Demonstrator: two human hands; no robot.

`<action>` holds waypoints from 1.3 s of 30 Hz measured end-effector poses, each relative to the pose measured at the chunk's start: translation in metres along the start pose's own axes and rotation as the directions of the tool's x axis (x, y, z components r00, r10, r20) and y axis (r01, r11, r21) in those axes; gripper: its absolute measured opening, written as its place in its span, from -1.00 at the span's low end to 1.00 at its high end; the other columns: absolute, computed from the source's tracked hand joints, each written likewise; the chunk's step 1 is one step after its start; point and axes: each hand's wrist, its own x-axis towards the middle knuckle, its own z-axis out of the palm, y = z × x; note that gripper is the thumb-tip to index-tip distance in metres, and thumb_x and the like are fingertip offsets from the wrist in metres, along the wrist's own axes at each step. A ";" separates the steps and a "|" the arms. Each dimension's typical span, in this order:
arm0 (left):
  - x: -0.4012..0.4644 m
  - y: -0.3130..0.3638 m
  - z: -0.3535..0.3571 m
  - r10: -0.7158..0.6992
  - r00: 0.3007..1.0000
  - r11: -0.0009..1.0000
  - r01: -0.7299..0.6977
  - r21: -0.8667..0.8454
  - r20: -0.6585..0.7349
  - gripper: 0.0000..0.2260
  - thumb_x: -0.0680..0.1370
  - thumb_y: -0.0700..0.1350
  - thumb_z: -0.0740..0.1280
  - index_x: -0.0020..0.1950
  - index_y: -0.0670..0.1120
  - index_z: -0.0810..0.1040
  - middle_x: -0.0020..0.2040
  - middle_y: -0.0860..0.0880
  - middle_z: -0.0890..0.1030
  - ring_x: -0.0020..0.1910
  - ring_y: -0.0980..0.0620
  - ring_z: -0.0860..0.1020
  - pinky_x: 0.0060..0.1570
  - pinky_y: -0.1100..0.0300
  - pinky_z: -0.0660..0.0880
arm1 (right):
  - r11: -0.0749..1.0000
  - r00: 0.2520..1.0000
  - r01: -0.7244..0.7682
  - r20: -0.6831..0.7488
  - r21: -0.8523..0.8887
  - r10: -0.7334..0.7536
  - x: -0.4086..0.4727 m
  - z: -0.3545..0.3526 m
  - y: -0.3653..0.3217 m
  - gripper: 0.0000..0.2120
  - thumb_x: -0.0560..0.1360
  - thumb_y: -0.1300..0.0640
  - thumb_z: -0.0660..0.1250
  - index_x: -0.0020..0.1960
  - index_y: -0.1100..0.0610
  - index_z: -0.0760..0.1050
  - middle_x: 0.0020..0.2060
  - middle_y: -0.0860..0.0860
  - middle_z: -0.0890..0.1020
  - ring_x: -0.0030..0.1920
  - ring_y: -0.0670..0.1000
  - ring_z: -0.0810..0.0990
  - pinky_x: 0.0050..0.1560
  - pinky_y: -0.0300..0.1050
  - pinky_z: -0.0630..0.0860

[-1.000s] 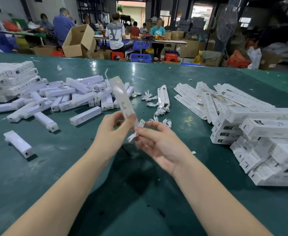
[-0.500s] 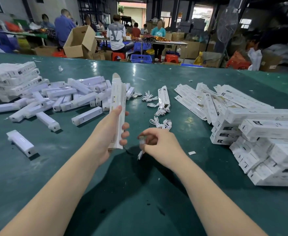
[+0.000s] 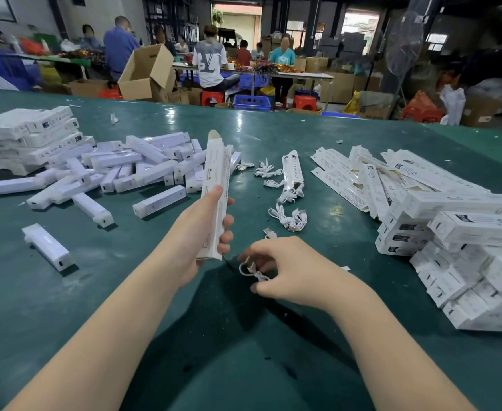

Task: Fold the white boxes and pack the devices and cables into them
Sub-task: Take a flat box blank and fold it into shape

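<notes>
My left hand (image 3: 198,232) grips a long white box (image 3: 214,191) upright above the green table (image 3: 184,336), its top flap open. Just right of the box's lower end, my right hand (image 3: 285,268) pinches a small coiled white cable (image 3: 251,272) in curled fingers. White devices (image 3: 143,167) lie in a loose heap at the left. Several coiled cables (image 3: 288,215) are scattered in the middle. Flat unfolded boxes (image 3: 350,179) lie fanned out at the right.
Folded boxes are stacked at the right (image 3: 475,256) and at the far left (image 3: 27,134). One device (image 3: 48,247) lies alone near my left forearm. A flat box (image 3: 292,169) lies among the cables. People sit at tables with cardboard cartons (image 3: 146,72) beyond the table's far edge.
My left hand has turned the box from tilted to upright and closed its grip on it. My right hand has curled round the cable and sunk slightly toward the table.
</notes>
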 end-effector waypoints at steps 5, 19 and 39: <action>0.001 -0.004 -0.002 0.082 0.996 0.996 -0.081 0.048 -0.018 -0.73 0.54 0.09 0.36 0.18 0.04 0.44 -0.14 -0.06 0.53 -0.45 0.07 0.57 -0.46 0.26 0.49 | 0.999 0.999 -0.014 -0.035 -0.051 0.012 0.002 -0.002 0.004 -0.64 0.48 0.22 0.41 0.23 -0.03 0.58 -0.24 -0.21 0.60 -0.26 -0.22 0.49 -0.13 -0.33 0.46; 0.000 -0.008 -0.003 -0.099 0.968 0.995 0.088 0.055 0.231 -0.83 0.48 -0.11 0.43 0.01 -0.17 0.62 -0.17 -0.07 0.71 -0.20 0.11 0.67 -0.34 0.36 0.54 | 0.829 0.876 0.258 -0.481 0.495 0.014 0.005 -0.012 0.002 -0.69 0.45 0.33 0.44 -0.08 -0.10 0.67 -0.09 -0.03 0.71 -0.03 0.11 0.66 0.08 -0.07 0.59; 0.000 -0.006 -0.005 -0.098 0.991 0.995 0.099 -0.005 0.090 -0.71 0.14 -0.12 0.55 -0.22 -0.06 0.56 -0.35 -0.02 0.60 -0.42 0.09 0.53 -0.30 0.23 0.50 | 0.917 0.736 0.292 -0.676 0.272 -0.034 0.007 0.008 -0.008 -0.69 0.46 0.36 0.39 0.18 0.17 0.61 -0.02 0.01 0.66 -0.07 -0.12 0.62 0.03 -0.35 0.51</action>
